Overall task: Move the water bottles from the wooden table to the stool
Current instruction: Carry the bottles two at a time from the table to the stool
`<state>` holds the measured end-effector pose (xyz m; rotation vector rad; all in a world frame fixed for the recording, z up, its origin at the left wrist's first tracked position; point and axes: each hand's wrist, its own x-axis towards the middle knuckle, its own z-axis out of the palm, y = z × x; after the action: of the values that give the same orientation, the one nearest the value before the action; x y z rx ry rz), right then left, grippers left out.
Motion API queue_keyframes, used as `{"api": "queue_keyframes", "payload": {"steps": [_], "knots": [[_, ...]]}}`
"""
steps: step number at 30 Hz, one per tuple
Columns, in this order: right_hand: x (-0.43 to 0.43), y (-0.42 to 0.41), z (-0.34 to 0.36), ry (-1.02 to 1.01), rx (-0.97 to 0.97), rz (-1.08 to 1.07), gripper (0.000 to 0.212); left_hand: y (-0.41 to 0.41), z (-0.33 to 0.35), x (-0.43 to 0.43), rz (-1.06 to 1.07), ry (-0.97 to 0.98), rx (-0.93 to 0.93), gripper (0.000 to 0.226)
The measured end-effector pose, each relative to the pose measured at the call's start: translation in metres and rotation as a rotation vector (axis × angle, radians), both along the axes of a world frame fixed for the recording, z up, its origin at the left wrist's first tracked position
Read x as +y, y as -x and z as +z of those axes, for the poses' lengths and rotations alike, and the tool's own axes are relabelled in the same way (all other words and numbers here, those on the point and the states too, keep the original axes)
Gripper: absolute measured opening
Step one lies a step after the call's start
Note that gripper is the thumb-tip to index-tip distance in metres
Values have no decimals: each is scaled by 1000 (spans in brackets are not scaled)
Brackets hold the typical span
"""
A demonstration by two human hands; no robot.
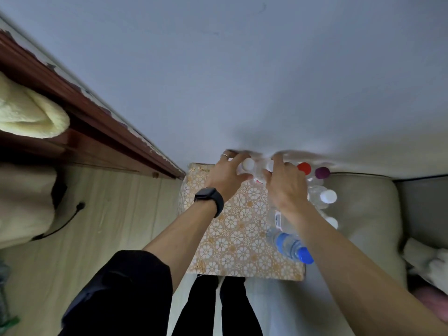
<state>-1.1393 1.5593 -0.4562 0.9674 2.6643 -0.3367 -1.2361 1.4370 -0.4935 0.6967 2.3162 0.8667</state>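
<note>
Both grips close near the caps, likely to lift two at once: left hand [226, 177] round the white-capped bottle [248, 164], right hand [284, 187] round the second bottle [268, 165], at the far end of the patterned surface [232, 234].

I have a single view to work from, the wide-angle camera on the person's head. It faces forward and steeply down, close over the patterned top [232, 241], which fills the lower middle of the frame. The pale wall [242, 69] takes the whole upper half. Both forearms come in from the bottom edge and reach away from the lens. The left hand [225, 177] and right hand [284, 190] meet on the water bottles [328, 197] near the centre, slightly blurred. The lens bends the edges: wood floor [116, 214] left, grey padded surface [368, 214] right.
</note>
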Motion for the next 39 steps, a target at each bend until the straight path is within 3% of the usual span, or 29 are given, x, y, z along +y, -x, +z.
{"api": "queue_keyframes", "payload": {"steps": [4, 13, 17, 21, 28, 39], "knots": [[3, 0, -2, -10, -18, 1, 51, -6, -2, 1, 74, -41, -33, 42], [3, -7, -3, 65, 46, -72, 54, -11, 0, 3, 132, 31, -79, 58], [-1, -17, 5, 100, 80, -123, 63, -9, 11, 1, 87, 33, -112, 65], [-17, -46, 25, 204, 152, -205, 56, -23, 34, -19, 43, 98, -166, 62], [-39, -101, 119, 338, 173, -190, 30, -54, 144, -57, -51, 147, -229, 63], [-12, -124, 302, 111, 557, -93, 25, -49, 298, -58, -140, 29, 170, 50]]}}
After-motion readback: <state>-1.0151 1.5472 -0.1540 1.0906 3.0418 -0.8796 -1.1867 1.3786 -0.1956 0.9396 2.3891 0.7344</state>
